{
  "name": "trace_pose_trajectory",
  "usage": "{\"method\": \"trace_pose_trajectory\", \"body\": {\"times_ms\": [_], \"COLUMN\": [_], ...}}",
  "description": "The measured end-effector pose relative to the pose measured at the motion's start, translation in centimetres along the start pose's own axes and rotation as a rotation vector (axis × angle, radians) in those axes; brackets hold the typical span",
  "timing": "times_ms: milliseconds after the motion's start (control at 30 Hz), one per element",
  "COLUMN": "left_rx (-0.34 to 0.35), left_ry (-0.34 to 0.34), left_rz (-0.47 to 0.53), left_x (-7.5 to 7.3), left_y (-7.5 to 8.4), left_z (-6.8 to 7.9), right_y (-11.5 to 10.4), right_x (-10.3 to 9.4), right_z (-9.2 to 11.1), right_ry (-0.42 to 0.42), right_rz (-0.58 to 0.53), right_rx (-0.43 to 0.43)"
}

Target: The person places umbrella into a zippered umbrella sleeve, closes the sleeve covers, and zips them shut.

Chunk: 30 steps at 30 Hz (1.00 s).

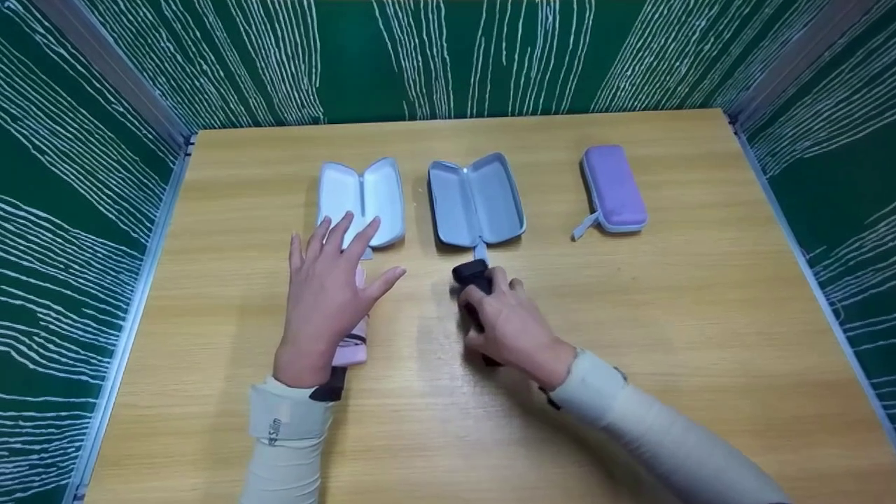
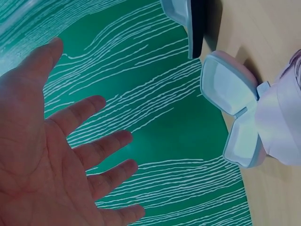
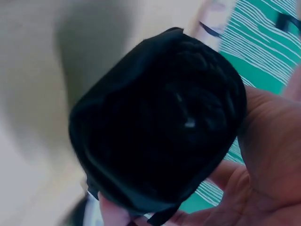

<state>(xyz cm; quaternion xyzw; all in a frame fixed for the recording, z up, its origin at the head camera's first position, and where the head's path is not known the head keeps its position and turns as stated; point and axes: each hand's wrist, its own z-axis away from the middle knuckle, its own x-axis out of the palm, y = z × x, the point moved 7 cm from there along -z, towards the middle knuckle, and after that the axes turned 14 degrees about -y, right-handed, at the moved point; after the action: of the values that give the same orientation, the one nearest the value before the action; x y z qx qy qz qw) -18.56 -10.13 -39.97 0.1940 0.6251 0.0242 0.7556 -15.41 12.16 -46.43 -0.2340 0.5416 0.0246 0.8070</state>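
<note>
My right hand grips a black folded umbrella from above, thumb and fingers on its sides. Close up in the right wrist view, the dark fabric end of that umbrella fills the middle. My left hand is spread with straight fingers and holds nothing. Partly hidden beneath it lies a pale pink folded umbrella with a dark band. Beyond the left hand is an unzipped case with a pale blue lining, its lower part covered by the fingertips. A grey-blue case lies unfolded just beyond the black umbrella.
A closed purple case with a pale zip strap stands at the back right of the wooden table. Green walls with white streaks enclose the table's back and sides.
</note>
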Motion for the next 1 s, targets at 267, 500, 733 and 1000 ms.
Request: {"method": "trace_pose_trajectory", "body": {"times_ms": [267, 500, 733, 1000], "left_rx": [-0.009, 0.004, 0.008, -0.007], "left_ry": [-0.001, 0.004, 0.007, -0.016], "left_rz": [-0.006, -0.008, -0.013, -0.032], "left_x": [-0.1, 0.1, 0.2, 0.2], "left_y": [-0.1, 0.2, 0.2, 0.4], "left_z": [-0.1, -0.1, -0.1, -0.3], "right_y": [2.6, 5.5, 6.7, 7.5], "right_x": [-6.0, -9.3, -9.5, -8.2], "right_z": [-2.0, -7.5, -11.8, -14.5], "right_ry": [0.1, 0.118, 0.11, 0.118], "right_rz": [-0.077, -0.065, -0.033, 0.025], "right_rx": [0.023, 0.091, 0.138, 0.136]}}
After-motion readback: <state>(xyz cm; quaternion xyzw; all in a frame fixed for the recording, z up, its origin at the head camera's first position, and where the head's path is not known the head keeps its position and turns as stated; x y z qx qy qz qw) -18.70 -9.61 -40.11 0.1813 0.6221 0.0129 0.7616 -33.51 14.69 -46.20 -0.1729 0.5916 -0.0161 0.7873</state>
